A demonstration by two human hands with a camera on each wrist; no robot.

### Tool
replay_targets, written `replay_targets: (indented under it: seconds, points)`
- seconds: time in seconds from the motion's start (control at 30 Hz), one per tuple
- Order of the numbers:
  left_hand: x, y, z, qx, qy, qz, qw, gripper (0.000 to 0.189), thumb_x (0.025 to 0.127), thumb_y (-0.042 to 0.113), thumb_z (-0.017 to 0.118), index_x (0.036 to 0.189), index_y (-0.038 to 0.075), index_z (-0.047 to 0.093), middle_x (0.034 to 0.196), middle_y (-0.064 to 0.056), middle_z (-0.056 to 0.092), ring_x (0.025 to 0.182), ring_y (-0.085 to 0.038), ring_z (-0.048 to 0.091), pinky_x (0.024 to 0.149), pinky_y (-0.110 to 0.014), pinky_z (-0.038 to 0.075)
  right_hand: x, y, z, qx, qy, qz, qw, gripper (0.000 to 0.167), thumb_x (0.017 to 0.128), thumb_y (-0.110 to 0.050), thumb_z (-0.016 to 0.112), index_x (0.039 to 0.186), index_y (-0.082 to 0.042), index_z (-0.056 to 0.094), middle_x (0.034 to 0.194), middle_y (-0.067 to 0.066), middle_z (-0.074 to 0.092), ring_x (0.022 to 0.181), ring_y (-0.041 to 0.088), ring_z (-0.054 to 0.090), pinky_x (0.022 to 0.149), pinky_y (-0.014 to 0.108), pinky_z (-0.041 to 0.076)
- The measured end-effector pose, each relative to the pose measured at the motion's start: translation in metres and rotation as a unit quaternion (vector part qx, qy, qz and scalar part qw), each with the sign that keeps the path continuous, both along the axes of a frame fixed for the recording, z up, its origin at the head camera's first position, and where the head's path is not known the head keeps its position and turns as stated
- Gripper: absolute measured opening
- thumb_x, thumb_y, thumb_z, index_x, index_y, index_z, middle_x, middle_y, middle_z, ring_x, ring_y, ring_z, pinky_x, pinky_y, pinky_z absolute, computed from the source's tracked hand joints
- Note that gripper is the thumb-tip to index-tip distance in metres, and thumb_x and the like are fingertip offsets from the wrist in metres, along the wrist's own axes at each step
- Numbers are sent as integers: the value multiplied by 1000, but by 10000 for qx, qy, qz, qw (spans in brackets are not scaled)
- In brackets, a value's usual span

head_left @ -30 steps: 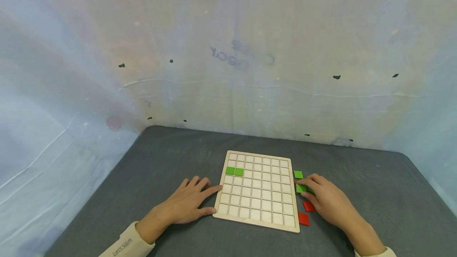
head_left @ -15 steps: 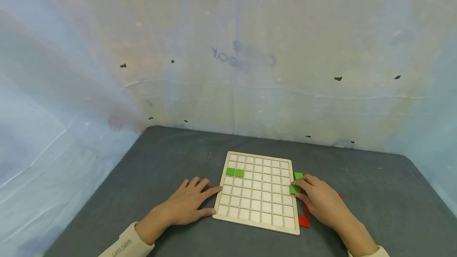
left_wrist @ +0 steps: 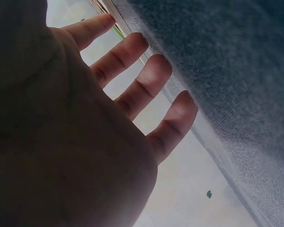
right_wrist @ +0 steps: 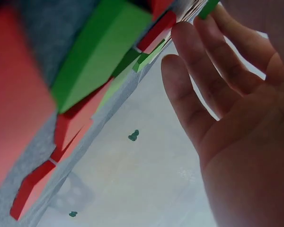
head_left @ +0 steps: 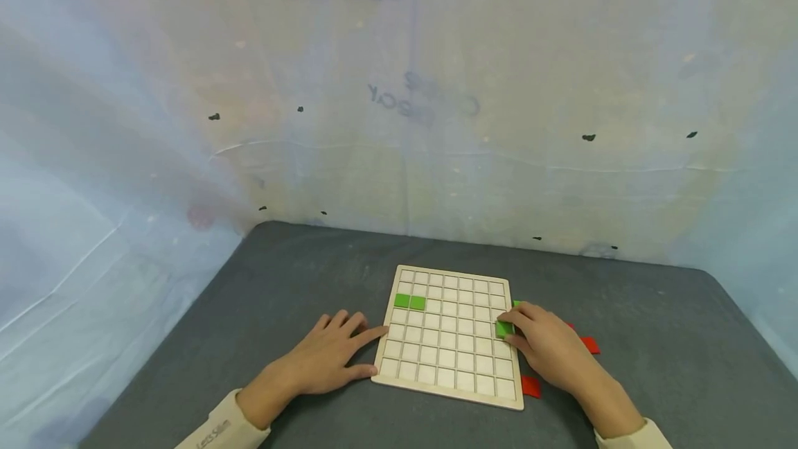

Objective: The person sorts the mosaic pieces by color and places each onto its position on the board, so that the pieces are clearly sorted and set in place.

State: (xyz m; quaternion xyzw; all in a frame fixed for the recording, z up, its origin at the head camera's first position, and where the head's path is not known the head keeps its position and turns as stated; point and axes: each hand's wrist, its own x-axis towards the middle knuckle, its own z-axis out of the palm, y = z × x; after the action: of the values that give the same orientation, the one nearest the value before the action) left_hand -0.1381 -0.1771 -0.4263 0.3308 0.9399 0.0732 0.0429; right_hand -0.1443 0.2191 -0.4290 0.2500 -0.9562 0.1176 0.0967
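Note:
In the head view, a wooden grid board [head_left: 447,342] lies on the dark table, with two green square tiles [head_left: 410,302] side by side in its left columns. My left hand [head_left: 330,355] is spread flat at the board's left edge, index finger and thumb touching the rim. Its fingers [left_wrist: 154,78] hold nothing in the left wrist view. Between thumb and fingertips, my right hand [head_left: 548,348] pinches another green square tile [head_left: 503,330] over the board's right-hand columns. Only a corner of that tile [right_wrist: 208,8] shows in the right wrist view.
Right of the board lie loose tiles: a red one [head_left: 530,386] at its lower corner, another red one [head_left: 589,345] beyond my hand, and a green one [head_left: 516,303] mostly covered by it. Several red and green tiles [right_wrist: 102,56] appear in the right wrist view. A pale curtain [head_left: 499,123] surrounds the table.
My right hand has carried the green tile leftward from beside the board to over its right columns, uncovering red tiles behind the hand. My left hand stays where it was.

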Motion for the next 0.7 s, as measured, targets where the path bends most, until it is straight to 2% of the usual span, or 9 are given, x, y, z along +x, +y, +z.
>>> replay_targets:
  seconds: [0.2,0.4,0.47,0.7]
  points:
    - [-1,0,-2,-32,-29,13,10000,63,95,67,47,152,41,37,124,7,49,98,-11,35,81,-38,29,-6,-5,-1,71,137,147,9998,32,88,-25,76,119,-18,69,113,-4,64,86,5,57,74,30,50]
    - [1,0,-1,-41,-128,23,9999,63,96,65,47,153,41,36,126,6,48,98,-11,34,81,-39,28,-7,-5,4,-452,-487,134,9977,34,91,-25,73,124,-18,67,112,-6,61,79,-4,48,67,22,45]
    - [2,0,-2,-31,-127,20,9999,63,96,65,47,153,41,36,125,6,48,98,-11,34,81,-39,28,-8,-6,7,-583,-565,154,9966,34,92,-24,73,124,-18,67,112,-7,61,78,-4,46,65,21,44]
    - [0,-1,0,-1,-103,15,9999,63,96,64,48,153,41,36,125,7,48,98,-11,33,82,-38,26,-12,-20,12,-537,-4,258,9982,34,88,-18,77,121,-18,69,115,-5,63,89,7,58,73,27,50]
